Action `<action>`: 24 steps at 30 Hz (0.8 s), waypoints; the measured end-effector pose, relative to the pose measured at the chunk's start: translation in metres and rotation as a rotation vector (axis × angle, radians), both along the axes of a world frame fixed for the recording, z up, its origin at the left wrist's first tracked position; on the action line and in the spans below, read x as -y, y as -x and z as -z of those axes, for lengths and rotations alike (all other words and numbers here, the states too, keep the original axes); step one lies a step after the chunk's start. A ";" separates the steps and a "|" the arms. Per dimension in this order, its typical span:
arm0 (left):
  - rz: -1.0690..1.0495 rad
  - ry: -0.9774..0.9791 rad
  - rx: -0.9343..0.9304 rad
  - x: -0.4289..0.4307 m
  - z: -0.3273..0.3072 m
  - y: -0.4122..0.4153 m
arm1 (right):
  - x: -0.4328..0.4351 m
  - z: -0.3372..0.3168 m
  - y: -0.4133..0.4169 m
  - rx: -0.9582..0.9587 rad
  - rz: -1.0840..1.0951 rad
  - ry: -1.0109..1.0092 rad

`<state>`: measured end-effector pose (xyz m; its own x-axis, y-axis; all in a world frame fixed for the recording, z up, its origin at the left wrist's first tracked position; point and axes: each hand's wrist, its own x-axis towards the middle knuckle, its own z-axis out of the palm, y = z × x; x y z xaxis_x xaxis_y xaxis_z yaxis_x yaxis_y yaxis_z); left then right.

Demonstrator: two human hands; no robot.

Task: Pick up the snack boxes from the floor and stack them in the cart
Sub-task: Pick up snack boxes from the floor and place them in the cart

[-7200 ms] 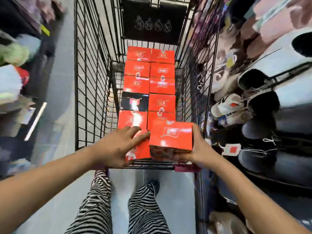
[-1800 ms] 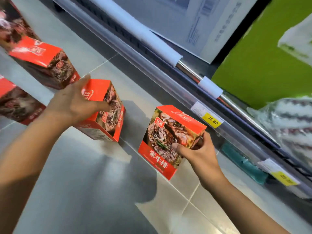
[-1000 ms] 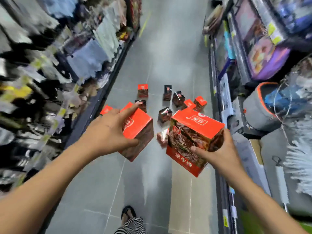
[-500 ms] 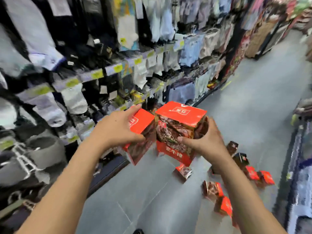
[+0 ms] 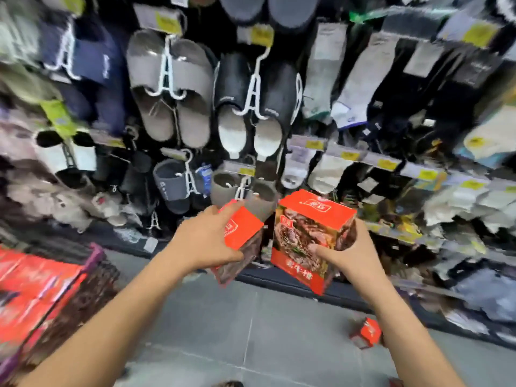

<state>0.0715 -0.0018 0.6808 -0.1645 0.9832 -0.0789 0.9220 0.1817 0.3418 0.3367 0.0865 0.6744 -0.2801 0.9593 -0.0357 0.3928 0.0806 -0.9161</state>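
Observation:
I hold two red snack boxes side by side at chest height. My left hand (image 5: 205, 241) grips one box (image 5: 242, 229) from its top and left side; the box tilts to the right. My right hand (image 5: 350, 252) grips the other box (image 5: 307, 233) from its right side, its meat picture facing me. The cart (image 5: 92, 263) shows at the lower left edge, with red boxes (image 5: 30, 291) stacked flat inside. One more red box (image 5: 367, 333) lies on the grey floor, just left of my right forearm.
A store rack fills the background: hanging slippers (image 5: 170, 90) in the middle and left, socks (image 5: 335, 88) on the right, with yellow price tags along the rails. The grey tiled floor (image 5: 223, 331) runs between the cart and the rack's base.
My view has swung left from the aisle to the slipper rack, and the cart has come into sight at lower left. Both hands still hold their boxes, close together.

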 end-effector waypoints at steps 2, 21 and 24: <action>-0.137 0.017 0.000 0.034 0.006 0.013 | 0.001 0.005 0.024 0.002 -0.105 0.007; -0.813 0.040 0.001 0.275 0.056 0.055 | 0.077 0.067 0.191 0.126 -0.856 0.092; -0.834 0.002 0.051 0.282 0.055 0.089 | 0.084 0.067 0.232 0.143 -0.901 0.104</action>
